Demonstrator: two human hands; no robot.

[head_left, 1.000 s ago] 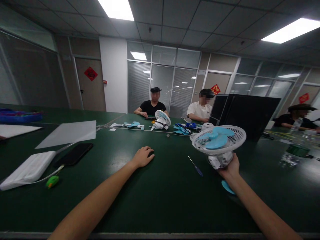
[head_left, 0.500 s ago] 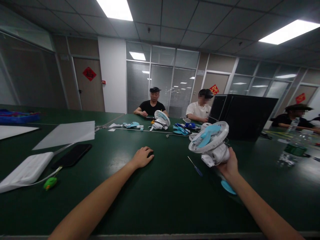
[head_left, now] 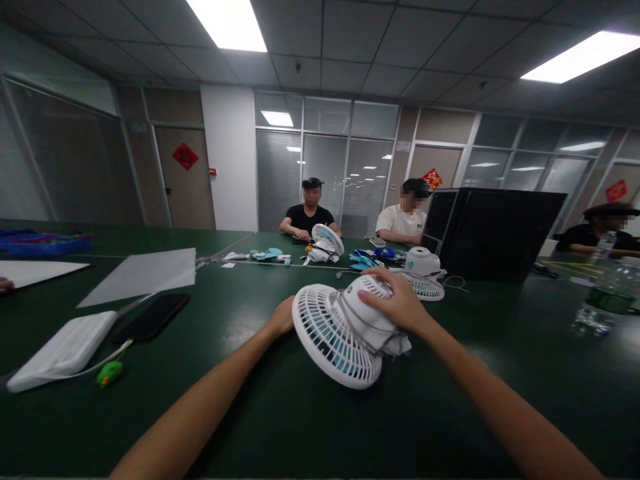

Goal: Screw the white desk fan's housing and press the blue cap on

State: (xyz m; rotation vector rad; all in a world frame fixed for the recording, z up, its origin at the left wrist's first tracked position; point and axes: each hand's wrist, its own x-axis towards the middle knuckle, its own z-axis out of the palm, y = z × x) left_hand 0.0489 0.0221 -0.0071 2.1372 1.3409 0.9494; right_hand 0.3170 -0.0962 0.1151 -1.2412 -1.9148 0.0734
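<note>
A white electric fan (head_left: 345,333) with a round grille and blue blades behind it is tilted over the green table in front of me. My right hand (head_left: 397,300) grips the fan's rounded motor housing from above, and a grey cord is wound around that body. My left hand (head_left: 284,316) is at the left rim of the grille. Its fingers are hidden behind the fan, so whether they hold the rim does not show. Just beyond my right hand, a second white fan (head_left: 424,263) rests grille-down on the table.
Left on the table (head_left: 215,413) are a white case-like object (head_left: 65,350), a phone (head_left: 153,317), a green trinket (head_left: 109,373) and a paper sheet (head_left: 145,277). A black box (head_left: 503,233) and water bottle (head_left: 613,293) stand right. Two co-workers sit opposite, near another fan (head_left: 325,245).
My right hand has brought the fan leftward to the middle and turned it over, with its hold now on the motor housing. The screwdriver and loose blue piece are no longer visible.
</note>
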